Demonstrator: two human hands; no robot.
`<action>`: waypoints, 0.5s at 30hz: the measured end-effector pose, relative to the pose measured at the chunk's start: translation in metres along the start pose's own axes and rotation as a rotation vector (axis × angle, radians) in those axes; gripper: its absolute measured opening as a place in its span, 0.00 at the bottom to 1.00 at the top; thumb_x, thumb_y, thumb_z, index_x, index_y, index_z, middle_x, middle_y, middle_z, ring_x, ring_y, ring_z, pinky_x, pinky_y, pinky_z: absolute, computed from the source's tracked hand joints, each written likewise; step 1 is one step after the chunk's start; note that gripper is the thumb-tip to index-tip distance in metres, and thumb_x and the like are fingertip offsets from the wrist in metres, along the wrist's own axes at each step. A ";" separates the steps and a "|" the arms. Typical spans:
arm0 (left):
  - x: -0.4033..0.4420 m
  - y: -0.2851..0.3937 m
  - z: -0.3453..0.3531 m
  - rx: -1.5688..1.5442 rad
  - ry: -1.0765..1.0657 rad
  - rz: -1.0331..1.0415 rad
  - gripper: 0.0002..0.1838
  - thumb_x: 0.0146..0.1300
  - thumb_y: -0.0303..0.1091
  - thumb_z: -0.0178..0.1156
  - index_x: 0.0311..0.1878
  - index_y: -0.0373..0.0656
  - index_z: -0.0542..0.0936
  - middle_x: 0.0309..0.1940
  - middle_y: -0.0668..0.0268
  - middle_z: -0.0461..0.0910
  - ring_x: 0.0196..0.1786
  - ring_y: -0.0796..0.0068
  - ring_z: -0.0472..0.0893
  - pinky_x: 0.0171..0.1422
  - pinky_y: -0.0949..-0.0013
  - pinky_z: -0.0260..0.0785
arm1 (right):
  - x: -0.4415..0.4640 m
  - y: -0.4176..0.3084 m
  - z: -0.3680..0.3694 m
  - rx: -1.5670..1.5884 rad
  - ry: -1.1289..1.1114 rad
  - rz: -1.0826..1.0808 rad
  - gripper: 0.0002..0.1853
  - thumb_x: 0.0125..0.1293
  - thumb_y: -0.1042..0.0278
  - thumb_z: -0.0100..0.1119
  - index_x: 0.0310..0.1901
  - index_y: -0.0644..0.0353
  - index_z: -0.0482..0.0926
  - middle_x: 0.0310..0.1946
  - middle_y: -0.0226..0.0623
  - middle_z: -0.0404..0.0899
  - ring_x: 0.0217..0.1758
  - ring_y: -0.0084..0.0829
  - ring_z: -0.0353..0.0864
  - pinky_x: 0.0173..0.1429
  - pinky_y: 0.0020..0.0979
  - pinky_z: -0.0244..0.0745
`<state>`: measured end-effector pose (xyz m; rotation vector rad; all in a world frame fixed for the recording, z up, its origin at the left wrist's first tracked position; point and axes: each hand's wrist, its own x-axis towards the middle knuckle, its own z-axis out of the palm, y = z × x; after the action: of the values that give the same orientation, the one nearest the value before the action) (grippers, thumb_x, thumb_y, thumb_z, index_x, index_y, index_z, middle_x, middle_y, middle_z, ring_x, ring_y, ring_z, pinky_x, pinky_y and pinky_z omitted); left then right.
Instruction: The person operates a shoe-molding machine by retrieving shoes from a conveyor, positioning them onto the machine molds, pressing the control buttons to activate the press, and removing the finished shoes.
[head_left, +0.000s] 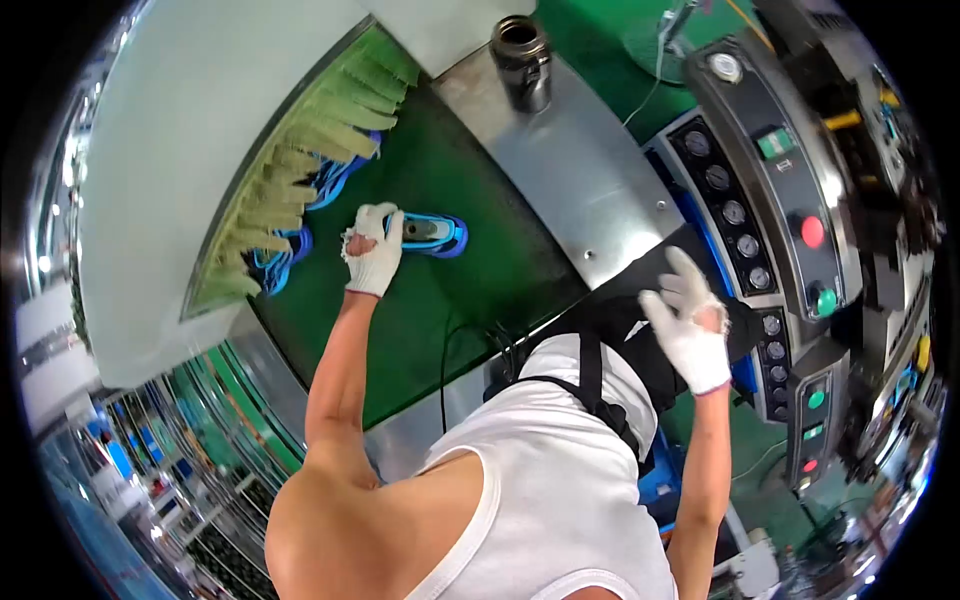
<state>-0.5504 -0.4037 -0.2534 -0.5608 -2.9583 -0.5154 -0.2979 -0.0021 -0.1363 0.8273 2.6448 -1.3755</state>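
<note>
My left hand (373, 252), in a white knit glove worn through at the back, is closed on one end of a blue shoe (432, 234) with light-blue edging. That shoe rests on a green conveyor belt (440, 310), and my fingers hide part of it. Two more blue shoes, a farther one (340, 178) and a nearer one (275, 262), sit partly under a fringed strip curtain (300, 165). My right hand (690, 325), gloved in white too, is raised with fingers apart and holds nothing. It is near the machine's gauge panel (725, 205).
A metal flask (522, 65) stands on the steel ledge (580, 170) beside the belt. The pale machine housing (170, 180) rises at left. Control panels with a red button (812, 232) and a green button (825, 302) line the right. A dark cable (447, 370) lies near my waist.
</note>
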 end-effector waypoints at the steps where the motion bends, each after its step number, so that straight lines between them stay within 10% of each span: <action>1: 0.005 0.017 -0.007 -0.042 -0.009 0.047 0.10 0.75 0.41 0.63 0.48 0.46 0.85 0.47 0.56 0.83 0.50 0.48 0.85 0.54 0.49 0.76 | 0.002 0.004 0.016 0.065 0.004 -0.110 0.37 0.65 0.67 0.75 0.75 0.64 0.71 0.65 0.60 0.80 0.68 0.50 0.83 0.69 0.45 0.80; 4: 0.012 0.098 -0.027 -0.262 -0.017 0.325 0.05 0.74 0.28 0.62 0.48 0.39 0.82 0.45 0.52 0.82 0.47 0.47 0.84 0.52 0.53 0.77 | 0.007 -0.021 0.034 -0.199 -0.069 -0.254 0.43 0.67 0.47 0.69 0.77 0.64 0.69 0.77 0.56 0.69 0.81 0.50 0.69 0.82 0.51 0.63; 7: 0.012 0.205 -0.039 -0.473 -0.119 0.568 0.06 0.72 0.24 0.63 0.49 0.36 0.82 0.46 0.52 0.83 0.48 0.50 0.84 0.55 0.56 0.77 | 0.004 -0.037 0.047 -0.523 0.194 -0.493 0.40 0.62 0.48 0.69 0.67 0.75 0.74 0.63 0.62 0.80 0.69 0.54 0.80 0.74 0.48 0.73; 10: 0.018 0.305 -0.030 -0.626 -0.210 0.717 0.05 0.71 0.26 0.65 0.47 0.37 0.84 0.42 0.52 0.84 0.46 0.50 0.86 0.53 0.56 0.78 | -0.026 -0.028 -0.006 -0.452 0.161 -0.253 0.23 0.59 0.56 0.69 0.48 0.67 0.79 0.38 0.50 0.82 0.44 0.50 0.86 0.49 0.47 0.81; 15: -0.008 0.462 -0.030 -0.562 -0.331 1.345 0.03 0.69 0.29 0.67 0.43 0.42 0.85 0.38 0.57 0.84 0.41 0.53 0.85 0.43 0.55 0.77 | -0.127 0.031 -0.070 -0.392 0.518 0.029 0.28 0.55 0.59 0.74 0.51 0.70 0.77 0.42 0.52 0.83 0.47 0.52 0.86 0.51 0.46 0.82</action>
<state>-0.3717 -0.0122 -0.0835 -2.4879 -1.8294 -1.0335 -0.1608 0.0109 -0.0822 1.2907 3.0959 -0.6491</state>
